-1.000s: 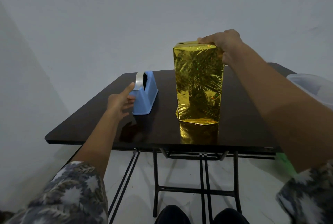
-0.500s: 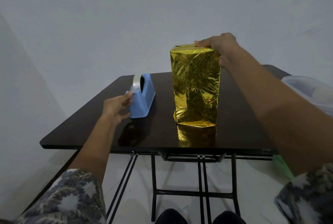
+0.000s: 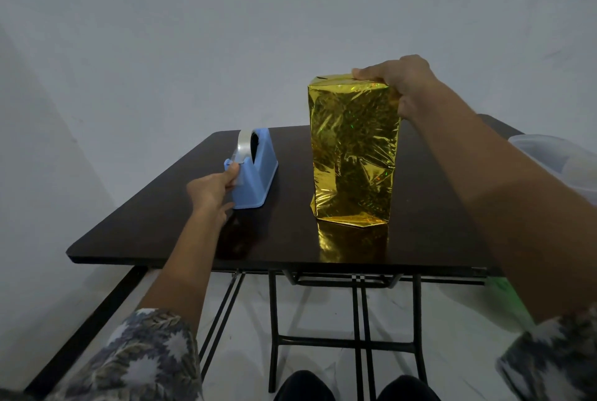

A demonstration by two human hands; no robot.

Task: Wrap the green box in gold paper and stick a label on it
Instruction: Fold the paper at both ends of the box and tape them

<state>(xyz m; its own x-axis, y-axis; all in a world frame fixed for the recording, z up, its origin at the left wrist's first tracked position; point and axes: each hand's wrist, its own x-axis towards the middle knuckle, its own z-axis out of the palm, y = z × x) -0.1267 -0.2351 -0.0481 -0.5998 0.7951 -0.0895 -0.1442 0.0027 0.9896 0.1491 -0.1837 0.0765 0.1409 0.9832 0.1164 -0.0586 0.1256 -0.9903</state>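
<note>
Tape (image 3: pixel 243 142) in dispenser (image 3: pixel 262 174), left hand (image 3: pixel 211 189) pinching; right hand (image 3: pixel 400 81) grips box (image 3: pixel 353 155).

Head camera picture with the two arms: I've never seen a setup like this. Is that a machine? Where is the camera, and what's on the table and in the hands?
No machine here: these are a person's two bare arms. The only camera sits on the person's head and looks forward and down, so you see roughly what they see. On the dark table stand a tall gold-wrapped box and a blue tape dispenser. The right hand grips the box at its top corner. The left hand pinches the end of the clear tape at the dispenser's front. A clear plastic tub shows at the right edge.
</note>
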